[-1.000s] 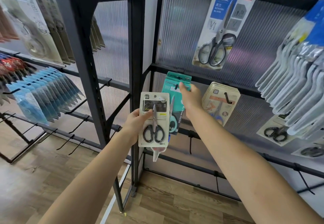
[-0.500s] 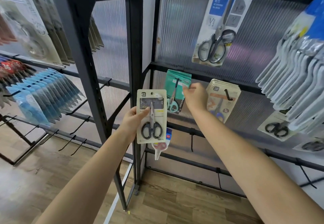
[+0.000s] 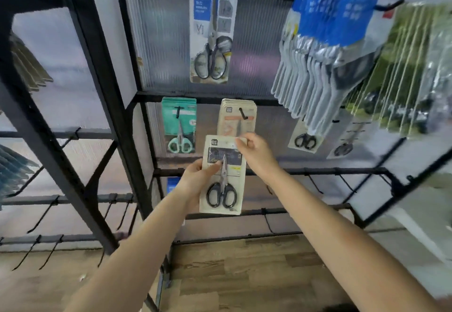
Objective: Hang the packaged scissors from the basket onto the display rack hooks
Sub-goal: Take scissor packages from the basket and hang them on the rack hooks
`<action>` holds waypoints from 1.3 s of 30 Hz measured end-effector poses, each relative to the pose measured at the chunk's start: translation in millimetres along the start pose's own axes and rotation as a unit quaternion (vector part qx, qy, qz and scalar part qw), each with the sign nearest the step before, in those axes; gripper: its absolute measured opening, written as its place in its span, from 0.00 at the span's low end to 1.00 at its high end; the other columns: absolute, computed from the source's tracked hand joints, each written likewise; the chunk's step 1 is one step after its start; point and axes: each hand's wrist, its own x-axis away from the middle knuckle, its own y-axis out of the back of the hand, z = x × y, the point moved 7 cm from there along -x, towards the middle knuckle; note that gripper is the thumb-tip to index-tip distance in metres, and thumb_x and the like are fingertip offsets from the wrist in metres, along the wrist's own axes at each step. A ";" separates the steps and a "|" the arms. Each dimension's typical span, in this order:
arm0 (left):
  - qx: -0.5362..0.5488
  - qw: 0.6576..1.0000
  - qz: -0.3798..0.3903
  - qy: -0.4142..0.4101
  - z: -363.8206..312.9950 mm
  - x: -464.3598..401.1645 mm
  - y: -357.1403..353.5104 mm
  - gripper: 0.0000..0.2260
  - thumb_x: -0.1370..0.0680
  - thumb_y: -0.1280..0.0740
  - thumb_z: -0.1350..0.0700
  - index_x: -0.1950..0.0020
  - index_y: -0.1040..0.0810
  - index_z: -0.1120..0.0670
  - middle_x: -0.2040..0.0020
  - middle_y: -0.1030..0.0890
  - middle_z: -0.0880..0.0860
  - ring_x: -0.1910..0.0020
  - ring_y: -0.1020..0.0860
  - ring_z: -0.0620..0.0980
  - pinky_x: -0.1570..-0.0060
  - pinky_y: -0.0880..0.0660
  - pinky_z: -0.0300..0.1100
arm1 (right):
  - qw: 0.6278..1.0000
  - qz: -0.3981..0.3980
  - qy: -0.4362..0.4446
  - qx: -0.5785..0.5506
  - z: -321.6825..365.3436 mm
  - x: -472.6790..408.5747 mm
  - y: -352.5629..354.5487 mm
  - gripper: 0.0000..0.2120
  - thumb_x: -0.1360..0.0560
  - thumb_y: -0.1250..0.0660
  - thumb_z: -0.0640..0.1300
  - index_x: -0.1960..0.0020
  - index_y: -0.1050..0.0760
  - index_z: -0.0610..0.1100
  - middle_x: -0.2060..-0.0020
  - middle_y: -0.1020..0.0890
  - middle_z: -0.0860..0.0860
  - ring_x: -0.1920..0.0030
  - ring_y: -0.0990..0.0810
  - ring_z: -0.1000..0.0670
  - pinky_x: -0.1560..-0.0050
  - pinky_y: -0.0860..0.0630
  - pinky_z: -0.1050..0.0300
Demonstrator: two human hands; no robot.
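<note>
A cream card pack of black-handled scissors (image 3: pixel 223 177) is held upright in front of the black display rack (image 3: pixel 203 97). My left hand (image 3: pixel 195 179) grips its left edge, thumb across the front. My right hand (image 3: pixel 254 150) pinches its top right corner. Just above hangs a stack of cream scissor packs (image 3: pixel 236 116) on a black hook (image 3: pixel 243 113). To the left, teal scissor packs (image 3: pixel 179 126) hang on their own hook. The basket is out of view.
A large "HOME" scissors pack (image 3: pixel 212 33) hangs higher up. Fanned blue-and-grey packs (image 3: pixel 322 55) and green packs (image 3: pixel 411 72) crowd the upper right. Bare hooks (image 3: pixel 314 184) stick out of the lower rails. Wooden floor (image 3: pixel 232 275) lies below.
My right hand left the teal packs and moved over to take the top corner of the black-handled scissors pack. The pack shifted right, in front of the cream stack. The view swung right.
</note>
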 end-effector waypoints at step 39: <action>-0.052 0.997 0.029 -0.041 54.0 -71.6 -247.0 0.03 0.22 0.33 0.55 0.52 0.21 0.54 0.57 0.18 0.52 0.58 0.20 0.50 0.50 0.23 0.46 | 0.988 -0.083 -0.103 0.076 -107.9 -25.1 259.0 0.19 0.18 0.44 0.46 0.33 0.33 0.36 0.36 0.27 0.40 0.34 0.32 0.41 0.43 0.34 0.60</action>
